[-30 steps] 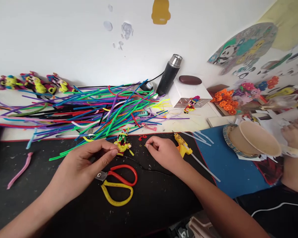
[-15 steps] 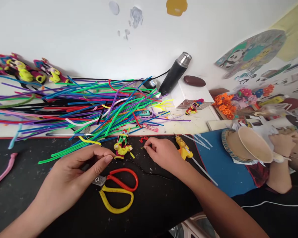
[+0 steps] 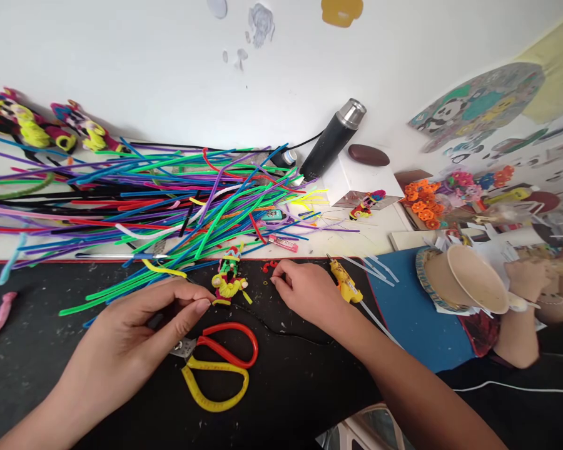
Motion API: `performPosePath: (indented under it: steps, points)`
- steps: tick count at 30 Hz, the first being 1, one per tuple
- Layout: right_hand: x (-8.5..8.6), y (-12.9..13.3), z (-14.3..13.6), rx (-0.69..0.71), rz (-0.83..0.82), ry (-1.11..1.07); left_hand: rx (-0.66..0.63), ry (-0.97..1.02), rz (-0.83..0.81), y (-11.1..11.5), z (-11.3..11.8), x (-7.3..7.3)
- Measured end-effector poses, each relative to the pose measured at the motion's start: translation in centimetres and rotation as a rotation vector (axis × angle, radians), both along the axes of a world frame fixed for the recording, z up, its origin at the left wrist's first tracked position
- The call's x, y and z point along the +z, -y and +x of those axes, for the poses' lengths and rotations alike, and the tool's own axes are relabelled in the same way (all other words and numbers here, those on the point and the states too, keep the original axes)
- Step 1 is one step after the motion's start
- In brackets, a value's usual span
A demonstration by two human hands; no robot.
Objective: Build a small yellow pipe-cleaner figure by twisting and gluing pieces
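Observation:
My left hand (image 3: 141, 337) is closed in a pinch, its fingertips beside the base of a small pipe-cleaner figure (image 3: 229, 281). Whatever sits in that pinch is too small to make out. To the right of the figure, my right hand (image 3: 309, 290) is also pinched, thumb against forefinger. I cannot tell what it holds. Small red curled pieces (image 3: 268, 267) and a tiny yellowish ring (image 3: 265, 283) lie by its fingertips. Scissors (image 3: 220, 369) with one red and one yellow handle rest on the black mat, their blades partly hidden under my left hand.
Many coloured pipe cleaners (image 3: 169, 194) cover the back of the table. A yellow glue gun (image 3: 344, 281) lies right of my right hand. A black thermos (image 3: 328, 147) stands by a white box (image 3: 356, 178). At the far right are a co-worker's arms (image 3: 520, 325) and a round bowl (image 3: 478, 279).
The view has shifted slightly. My left hand stays pinched by the figure. My right fingertips now sit slightly farther from the tiny ring on the mat.

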State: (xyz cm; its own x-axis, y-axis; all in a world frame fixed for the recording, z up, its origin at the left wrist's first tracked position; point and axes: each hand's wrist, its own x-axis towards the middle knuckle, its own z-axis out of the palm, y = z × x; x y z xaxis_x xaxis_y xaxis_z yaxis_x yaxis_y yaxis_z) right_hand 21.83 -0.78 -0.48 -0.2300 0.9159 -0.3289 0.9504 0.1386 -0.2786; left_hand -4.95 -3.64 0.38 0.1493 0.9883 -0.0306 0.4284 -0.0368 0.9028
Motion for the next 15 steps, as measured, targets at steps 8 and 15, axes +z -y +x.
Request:
performPosePath:
  steps: [8, 15]
  points:
    - [0.07, -0.12, 0.01, -0.005, -0.016, 0.010, -0.002, 0.006, -0.002, -0.11, 0.15, 0.41]
    - [0.12, 0.16, 0.11, -0.016, -0.048, -0.100, -0.015, 0.012, -0.017, 0.14, 0.07, 0.16]
